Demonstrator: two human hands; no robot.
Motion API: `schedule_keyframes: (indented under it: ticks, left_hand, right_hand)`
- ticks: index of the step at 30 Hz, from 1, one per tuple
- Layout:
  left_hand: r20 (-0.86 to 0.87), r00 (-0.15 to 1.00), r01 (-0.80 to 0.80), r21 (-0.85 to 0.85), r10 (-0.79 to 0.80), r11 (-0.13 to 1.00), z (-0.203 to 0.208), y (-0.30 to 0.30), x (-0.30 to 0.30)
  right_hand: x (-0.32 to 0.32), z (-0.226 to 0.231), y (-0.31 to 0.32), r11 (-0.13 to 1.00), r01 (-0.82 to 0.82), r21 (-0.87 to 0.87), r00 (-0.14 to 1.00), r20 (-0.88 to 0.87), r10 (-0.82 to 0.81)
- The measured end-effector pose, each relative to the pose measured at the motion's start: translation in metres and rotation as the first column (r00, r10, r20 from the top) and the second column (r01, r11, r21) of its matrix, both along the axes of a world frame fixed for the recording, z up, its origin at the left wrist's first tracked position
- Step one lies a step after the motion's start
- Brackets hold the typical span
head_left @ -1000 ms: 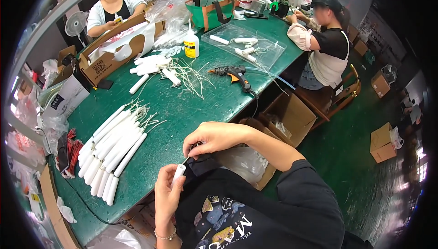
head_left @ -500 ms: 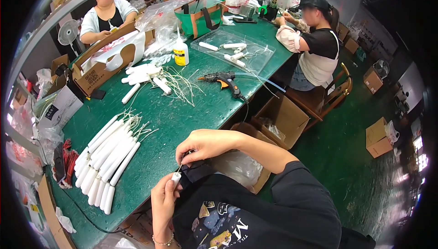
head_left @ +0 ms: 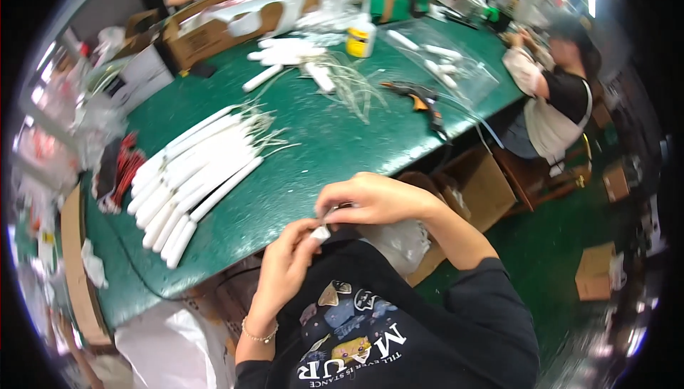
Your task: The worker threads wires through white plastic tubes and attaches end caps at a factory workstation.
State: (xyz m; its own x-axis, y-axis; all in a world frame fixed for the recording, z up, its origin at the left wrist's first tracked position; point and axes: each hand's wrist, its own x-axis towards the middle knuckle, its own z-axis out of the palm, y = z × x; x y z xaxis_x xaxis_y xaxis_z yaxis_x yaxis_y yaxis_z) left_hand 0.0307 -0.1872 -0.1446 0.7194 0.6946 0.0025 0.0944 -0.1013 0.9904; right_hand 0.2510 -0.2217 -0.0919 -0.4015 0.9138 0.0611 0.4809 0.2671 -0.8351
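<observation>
Close to my body, at the table's near edge, my left hand [head_left: 288,257] is closed around a short white tube [head_left: 320,234], its end facing up between thumb and fingers. Just above that end, my right hand [head_left: 367,202] pinches a thin wire that reaches the tube; blur and fingers hide most of it, along with a small dark bit at the fingertips. Left of my hands lies a bundle of long white tubes [head_left: 203,168] in rows, thin pale wires [head_left: 267,132] sticking out of their far ends.
On the green table [head_left: 242,204] lie a glue gun [head_left: 420,97], a yellow-labelled bottle [head_left: 360,40], more white tubes [head_left: 288,53] and a clear bag [head_left: 474,68] with tubes. Red wires [head_left: 127,164] sit at left. A co-worker [head_left: 559,90] sits right, above cardboard boxes [head_left: 479,179].
The view has tilted and shifted, so the table appears farther left and higher. My hands have come closer together, with the right fingertips now right at the tube's end.
</observation>
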Motion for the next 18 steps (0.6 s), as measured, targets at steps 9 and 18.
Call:
schedule_keyframes:
  ticks: [9,18]
  left_hand:
    - [-0.128,0.991,0.038,0.053,-0.031,0.998,0.004,0.005,-0.007]
    - [-0.038,0.999,-0.016,0.319,0.03,0.948,-0.008,0.005,-0.014]
  right_hand:
    - [-0.009,0.0,-0.003,0.995,0.077,-0.056,0.992,-0.094,-0.082]
    - [-0.018,-0.002,-0.003,0.99,0.138,-0.025,0.989,-0.056,-0.139]
